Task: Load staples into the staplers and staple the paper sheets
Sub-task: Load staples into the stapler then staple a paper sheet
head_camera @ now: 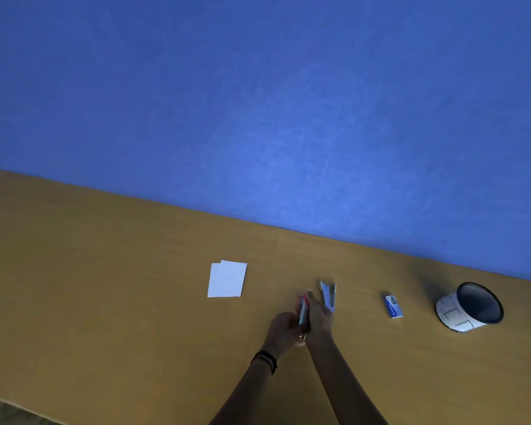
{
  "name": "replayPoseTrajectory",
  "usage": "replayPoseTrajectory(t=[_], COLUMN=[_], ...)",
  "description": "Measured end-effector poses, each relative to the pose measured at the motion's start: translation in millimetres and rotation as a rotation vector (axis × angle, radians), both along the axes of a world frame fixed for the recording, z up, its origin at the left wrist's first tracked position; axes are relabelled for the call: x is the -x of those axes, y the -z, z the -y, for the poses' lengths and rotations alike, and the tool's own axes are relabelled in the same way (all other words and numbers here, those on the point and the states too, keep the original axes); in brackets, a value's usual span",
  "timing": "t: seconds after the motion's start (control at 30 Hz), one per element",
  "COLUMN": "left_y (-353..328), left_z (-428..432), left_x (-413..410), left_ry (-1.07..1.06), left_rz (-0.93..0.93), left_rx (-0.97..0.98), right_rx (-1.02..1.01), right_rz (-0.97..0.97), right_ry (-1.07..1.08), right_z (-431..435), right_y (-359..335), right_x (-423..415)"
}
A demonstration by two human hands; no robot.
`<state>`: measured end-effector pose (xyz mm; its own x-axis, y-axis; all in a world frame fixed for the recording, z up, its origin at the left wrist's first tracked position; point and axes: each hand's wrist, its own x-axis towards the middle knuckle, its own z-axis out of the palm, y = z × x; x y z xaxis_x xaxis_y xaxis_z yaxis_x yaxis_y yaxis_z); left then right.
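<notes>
A red stapler (pixel 303 308) sits between my two hands near the middle of the wooden table (pixel 105 302). My left hand (pixel 284 328) grips its rear end. My right hand (pixel 319 317) lies along its right side, fingers reaching to the front tip. A second, blue-grey stapler (pixel 329 295) lies opened on the table just right of my right hand. Two white paper sheets (pixel 227 279) lie overlapped to the left. A small blue and white staple box (pixel 393 306) rests further right.
A round black-rimmed cup with a white patterned wall (pixel 469 306) lies tipped at the right, its mouth facing me. A blue wall (pixel 258 102) rises behind the table's far edge. The table's near edge shows at the bottom left.
</notes>
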<state>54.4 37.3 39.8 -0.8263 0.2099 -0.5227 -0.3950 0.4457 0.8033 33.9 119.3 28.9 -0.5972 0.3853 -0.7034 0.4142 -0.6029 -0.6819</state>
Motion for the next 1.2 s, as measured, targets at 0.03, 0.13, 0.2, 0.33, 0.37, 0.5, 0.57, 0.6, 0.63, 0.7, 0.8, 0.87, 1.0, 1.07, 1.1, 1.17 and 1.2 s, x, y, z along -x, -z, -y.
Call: replayPoseTrajectory(t=[0.03,0.13,0.2,0.33,0.37,0.5,0.57,0.6,0.63,0.7,0.8,0.87,1.0,1.07,1.1,1.17,1.2], left_y=[1.8,6.3,8.5,10.4,11.6,10.0,10.8,13.0,17.4,24.2,31.4,38.5,49.8,53.4,54.5,55.8,55.9], left_z=[2.2,6.2,7.6,7.6,8.0,17.4,33.8,44.9,57.0,83.6,112.8,123.4,130.4,130.6,130.8,130.9,130.8], left_x=[2.7,7.9,10.1,13.5,14.6,18.1,27.8,34.7,42.6,58.5,84.4,98.0,109.5,111.4,112.0,111.8,111.3], left_ry=[-0.008,-0.009,-0.014,-0.003,0.012,0.113,0.062,0.001,-0.082,-0.315,-0.445,-0.39,-0.353,-0.375,-0.385,-0.382,-0.371], left_rz=[0.01,0.032,0.047,0.068,0.075,0.184,0.156,0.058,-0.064,-0.228,-0.266,-0.247,-0.216,-0.22,-0.219,-0.217,-0.216], left_rx=[-0.001,0.002,-0.007,0.015,0.029,-0.063,-0.089,-0.018,0.096,0.285,0.472,0.572,0.646,0.636,0.628,0.632,0.646], right_rx=[-0.007,-0.036,-0.062,-0.089,-0.09,-0.076,-0.073,-0.07,-0.073,-0.094,-0.134,-0.159,-0.17,-0.191,-0.205,-0.239,-0.25], right_rz=[0.012,0.031,0.053,0.092,0.097,0.091,0.066,0.049,0.032,0.018,0.012,0.013,0.026,0.036,0.041,0.046,0.045], right_ry=[-0.017,-0.047,-0.066,-0.066,-0.06,-0.017,-0.004,0.007,0.014,0.015,0.005,-0.009,-0.037,-0.059,-0.07,-0.085,-0.088], right_z=[1.8,5.3,6.8,6.8,7.2,2.3,-3.3,-6.3,-9.1,-13.2,-19.0,-21.5,-23.2,-23.0,-22.8,-22.9,-23.1], right_y=[2.7,10.1,14.6,25.2,28.2,36.1,36.9,36.6,36.2,35.8,38.1,41.6,47.0,48.2,48.4,48.2,48.1], right_x=[3.0,9.7,12.6,15.7,16.1,15.5,18.4,20.4,22.7,27.2,31.4,32.6,33.3,33.0,32.4,30.9,30.2])
